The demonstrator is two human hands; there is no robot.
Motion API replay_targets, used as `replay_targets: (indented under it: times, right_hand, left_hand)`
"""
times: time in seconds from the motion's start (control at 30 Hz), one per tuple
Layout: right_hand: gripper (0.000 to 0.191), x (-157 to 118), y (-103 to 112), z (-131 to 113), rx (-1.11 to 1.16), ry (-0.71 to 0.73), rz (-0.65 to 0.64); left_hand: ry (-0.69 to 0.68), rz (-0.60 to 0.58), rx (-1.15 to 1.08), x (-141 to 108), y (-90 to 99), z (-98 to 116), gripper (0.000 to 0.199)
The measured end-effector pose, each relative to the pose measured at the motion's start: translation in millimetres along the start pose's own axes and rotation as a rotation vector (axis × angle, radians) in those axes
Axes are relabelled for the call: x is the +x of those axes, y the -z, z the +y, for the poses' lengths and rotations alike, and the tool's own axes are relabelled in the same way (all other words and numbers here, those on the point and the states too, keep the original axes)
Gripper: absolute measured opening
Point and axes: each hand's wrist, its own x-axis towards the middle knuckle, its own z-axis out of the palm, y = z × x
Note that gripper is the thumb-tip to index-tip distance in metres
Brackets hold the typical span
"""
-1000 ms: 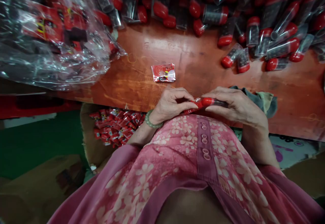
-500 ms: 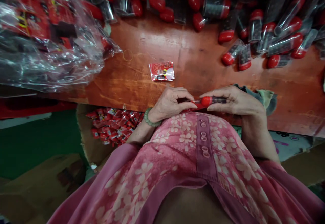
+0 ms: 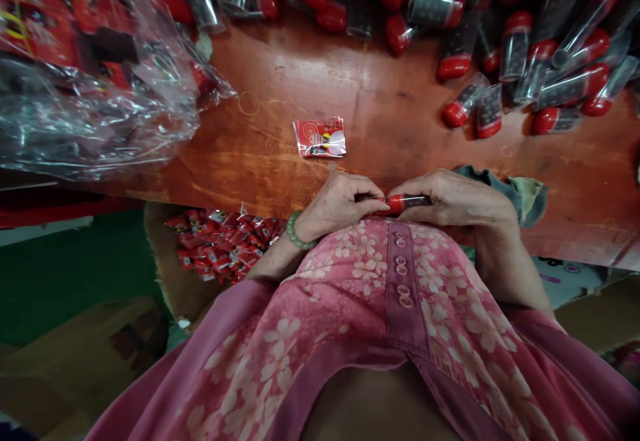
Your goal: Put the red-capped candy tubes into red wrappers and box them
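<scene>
While the box of packets is kept beside the counter's edge, seemingly within easy reach, by the fingers of the left hand a wrapper is pinched; just beside it, a tube is gripped by the right hand's fingers, cap leftward, apparently to face the wrapper.

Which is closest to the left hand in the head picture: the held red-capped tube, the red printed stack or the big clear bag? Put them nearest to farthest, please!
From the left hand:
1. Red-capped tube, close beside it, in the right hand.
2. Red printed stack, on the table just beyond the hand.
3. Big clear bag, off to the left.
</scene>
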Motion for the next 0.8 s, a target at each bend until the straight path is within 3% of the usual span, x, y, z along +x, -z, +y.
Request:
replay_targets:
  times: [0.17, 0.3, 0.5, 0.7, 0.8]
  right_hand:
    - [0.022, 7, 5, 5, 0.05, 0.005, 0.017]
    - [0.019, 13, 8, -2, -0.053, -0.04, 0.027]
    - [0.021, 24, 9, -12, -0.148, -0.111, 0.124]
    - [0.046, 19, 12, 3, 0.13, 0.031, 0.253]
    - [0.041, 8, 10, 10, 0.316, 0.039, 0.345]
  left_hand:
    - [0.062, -0.009, -0.086, 2, -0.2, -1, 0.02]
    - [0.08, -0.002, -0.06, 3, 0.8, 1, 0.023]
    - [-0.027, 0.057, 0.101, 9, 7.1, 8, 0.023]
    - [-0.106, 0.046, 0.221, 18, 22.3, 14, 0.025]
    - [-0.04, 0.086, 0.155, 21, 28.6, 14, 0.026]
